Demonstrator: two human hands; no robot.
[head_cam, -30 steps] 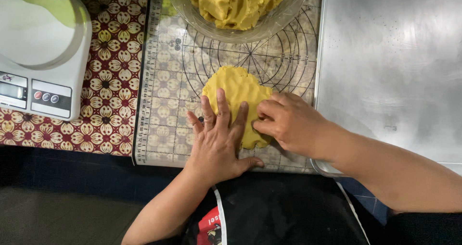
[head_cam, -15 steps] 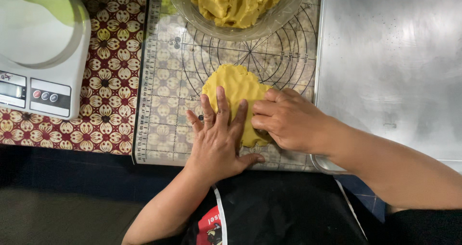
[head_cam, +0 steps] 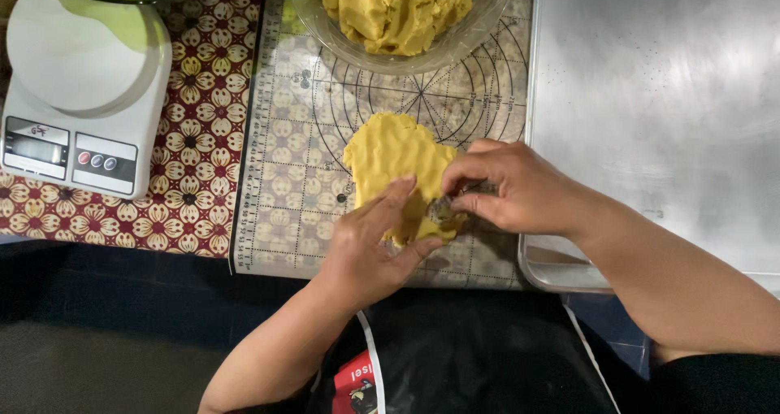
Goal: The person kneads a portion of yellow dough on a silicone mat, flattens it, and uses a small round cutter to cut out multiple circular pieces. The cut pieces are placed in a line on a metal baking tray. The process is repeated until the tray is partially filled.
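1. Our right hand [head_cam: 520, 188] has its fingers [head_cam: 467, 164] pinched around a small dark, metal-looking object [head_cam: 443, 209], seemingly a cutter, pressed at the near right edge of the flattened dough [head_cam: 394, 158]; its exact shape is too hidden to tell.

2. Our left hand [head_cam: 366, 247] is released, gripping nothing: its fingers [head_cam: 390, 196] lie flat on the near part of the dough, just beside the cutter, steadying the sheet.

3. We judge the step in hand to be cutting a piece out of the yellow sheet, with the cutter set into the dough and the piece not yet lifted.

4. The dough lies on the gridded pastry mat [head_cam: 284, 178], over its printed circles, toward the mat's near right corner and just beside the left rim of the metal baking tray [head_cam: 650, 97].

5. The next move, as we judge it, calls for a clean lift of the cutter while the flat hand holds the sheet down, since soft dough may cling or tear.

6. At the mat's far edge stands a clear bowl [head_cam: 479, 24] of more yellow dough lumps.

7. On the patterned cloth [head_cam: 203, 138] at the bench's left side sits a white kitchen scale [head_cam: 81, 97], well apart from both hands.
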